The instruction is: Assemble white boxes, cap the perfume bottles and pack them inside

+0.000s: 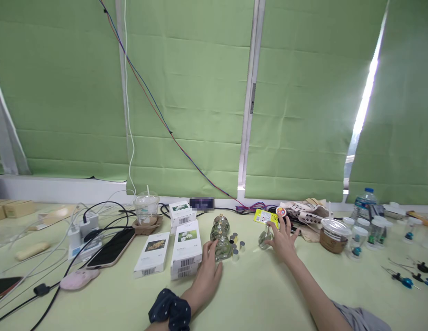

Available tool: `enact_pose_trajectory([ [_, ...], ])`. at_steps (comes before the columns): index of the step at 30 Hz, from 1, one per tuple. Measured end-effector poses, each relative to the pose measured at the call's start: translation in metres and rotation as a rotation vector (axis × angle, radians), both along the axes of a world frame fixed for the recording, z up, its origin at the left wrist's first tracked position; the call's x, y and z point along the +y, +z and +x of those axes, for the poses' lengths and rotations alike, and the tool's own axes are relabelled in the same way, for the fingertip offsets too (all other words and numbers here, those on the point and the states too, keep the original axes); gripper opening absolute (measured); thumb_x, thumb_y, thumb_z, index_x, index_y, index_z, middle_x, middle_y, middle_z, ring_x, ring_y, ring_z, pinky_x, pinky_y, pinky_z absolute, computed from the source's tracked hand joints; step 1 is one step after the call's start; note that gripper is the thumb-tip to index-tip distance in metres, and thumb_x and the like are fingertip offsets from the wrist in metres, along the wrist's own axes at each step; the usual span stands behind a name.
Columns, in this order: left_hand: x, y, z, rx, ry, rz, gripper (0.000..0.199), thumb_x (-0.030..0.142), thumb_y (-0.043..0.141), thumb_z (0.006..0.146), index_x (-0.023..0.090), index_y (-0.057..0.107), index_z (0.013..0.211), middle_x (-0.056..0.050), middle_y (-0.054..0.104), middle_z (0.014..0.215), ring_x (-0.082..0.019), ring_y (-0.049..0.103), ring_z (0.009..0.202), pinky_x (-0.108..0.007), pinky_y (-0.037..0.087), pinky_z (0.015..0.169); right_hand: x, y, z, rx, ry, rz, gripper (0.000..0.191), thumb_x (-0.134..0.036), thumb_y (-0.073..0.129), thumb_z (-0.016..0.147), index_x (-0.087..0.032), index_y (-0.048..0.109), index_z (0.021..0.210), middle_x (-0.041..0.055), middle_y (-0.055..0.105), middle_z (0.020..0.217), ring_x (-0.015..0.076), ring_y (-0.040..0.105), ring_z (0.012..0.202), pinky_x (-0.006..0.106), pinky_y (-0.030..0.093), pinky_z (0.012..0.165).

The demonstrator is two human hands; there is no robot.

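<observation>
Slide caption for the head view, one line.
Right hand at one glass bottle, left hand at a bottle row beside white boxes.

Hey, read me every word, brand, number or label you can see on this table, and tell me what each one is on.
None can be read for certain.
White boxes: printed lettering and barcodes, too small to read.
Yellow card: print too small to read.
Water bottle: label too blurred to read.
Brown cup sleeve: markings too blurred to read.
Dark bar: pixelated, unreadable.

No wording legible; barcodes (188, 263) on white boxes (185, 250) (print too small), markings on yellow card (261, 216) blurred
</observation>
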State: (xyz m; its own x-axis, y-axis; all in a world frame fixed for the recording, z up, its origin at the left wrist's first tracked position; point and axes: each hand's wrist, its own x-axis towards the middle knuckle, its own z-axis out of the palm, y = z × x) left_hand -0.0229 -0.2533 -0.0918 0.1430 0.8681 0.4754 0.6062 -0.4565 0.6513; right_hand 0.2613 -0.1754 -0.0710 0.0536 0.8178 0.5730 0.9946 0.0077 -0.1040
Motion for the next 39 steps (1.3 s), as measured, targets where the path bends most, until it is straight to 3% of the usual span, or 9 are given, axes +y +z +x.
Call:
enact_pose_trajectory([
  [7,0.005,-0.005,-0.002,-0.098,0.001,0.005,0.044,0.022,0.047,0.087,0.019,0.037,0.13,-0.015,0.048,0.132,-0.029,0.044,0.128,-0.051,0.033,0.109,-0.002,0.003,-0.016,0.051,-0.017,0.087,0.056,-0.025,0.064,0.076,-0.025,0.048,0.13,0.0143,0.028,0.151,0.037,0.003,0.143,0.07,0.012,0.103],
  [11,0.005,-0.006,-0.003,-0.119,0.004,0.011,0.04,0.022,0.048,0.086,0.018,0.04,0.125,-0.016,0.052,0.128,-0.029,0.049,0.123,-0.05,0.036,0.106,-0.019,0.007,-0.042,0.275,0.412,0.079,0.032,-0.022,0.055,0.082,-0.024,0.057,0.114,0.0134,0.051,0.131,0.0356,0.036,0.131,0.059,0.027,0.104],
  [13,0.004,-0.006,-0.003,-0.124,-0.006,0.016,0.04,0.02,0.047,0.086,0.018,0.039,0.125,-0.016,0.053,0.128,-0.028,0.05,0.123,-0.049,0.037,0.106,-0.03,0.007,-0.059,0.389,0.646,-0.055,0.02,-0.027,0.05,0.087,-0.024,0.058,0.105,0.0104,0.061,0.109,0.0287,0.059,0.103,0.045,0.045,0.09],
  [15,0.004,-0.006,-0.003,-0.123,-0.021,0.014,0.041,0.018,0.046,0.086,0.018,0.038,0.126,-0.015,0.053,0.128,-0.026,0.05,0.123,-0.049,0.036,0.107,-0.04,0.003,-0.076,0.432,0.719,-0.13,0.014,-0.027,0.051,0.086,-0.024,0.059,0.098,0.0059,0.062,0.094,0.0224,0.063,0.078,0.036,0.05,0.074],
  [20,0.001,-0.004,-0.002,-0.109,-0.053,-0.009,0.046,0.011,0.044,0.083,0.017,0.033,0.128,-0.017,0.05,0.13,-0.025,0.049,0.124,-0.048,0.035,0.109,-0.047,-0.008,-0.103,0.604,0.724,-0.177,0.005,-0.02,0.059,0.075,-0.024,0.056,0.075,0.0035,0.059,0.084,0.0216,0.059,0.074,0.032,0.046,0.07],
  [23,-0.004,-0.001,-0.002,-0.117,-0.067,-0.034,0.047,0.01,0.045,0.082,0.017,0.034,0.127,-0.018,0.048,0.132,-0.026,0.046,0.127,-0.048,0.033,0.11,-0.041,-0.013,-0.103,0.789,0.688,-0.199,0.02,-0.024,0.063,0.072,-0.023,0.047,0.059,0.0017,0.055,0.067,0.0209,0.056,0.066,0.032,0.045,0.065],
  [31,-0.012,0.008,-0.003,-0.144,-0.089,-0.144,0.054,0.012,0.048,0.079,0.015,0.032,0.131,-0.019,0.048,0.134,-0.029,0.044,0.129,-0.049,0.03,0.111,-0.022,-0.013,-0.077,1.372,0.537,-0.299,0.036,-0.053,0.057,0.079,-0.023,0.044,0.063,-0.0001,0.053,0.054,0.0109,0.045,0.041,0.022,0.034,0.038],
  [36,-0.014,0.01,-0.002,-0.133,-0.111,-0.184,0.052,0.012,0.046,0.082,0.015,0.031,0.132,-0.019,0.046,0.136,-0.028,0.042,0.13,-0.047,0.029,0.111,-0.02,-0.012,-0.072,1.361,0.435,-0.283,0.047,-0.062,0.047,0.082,-0.025,0.036,0.056,-0.0064,0.04,0.046,0.0056,0.019,0.033,0.021,0.018,0.033],
  [39,-0.012,0.007,-0.003,-0.142,-0.124,-0.157,0.053,0.012,0.047,0.082,0.018,0.031,0.132,-0.018,0.046,0.136,-0.028,0.044,0.129,-0.048,0.03,0.111,-0.022,-0.012,-0.071,1.199,0.394,-0.205,0.045,-0.057,0.05,0.08,-0.025,0.036,0.053,-0.006,0.038,0.047,0.0092,0.029,0.037,0.024,0.023,0.04],
])
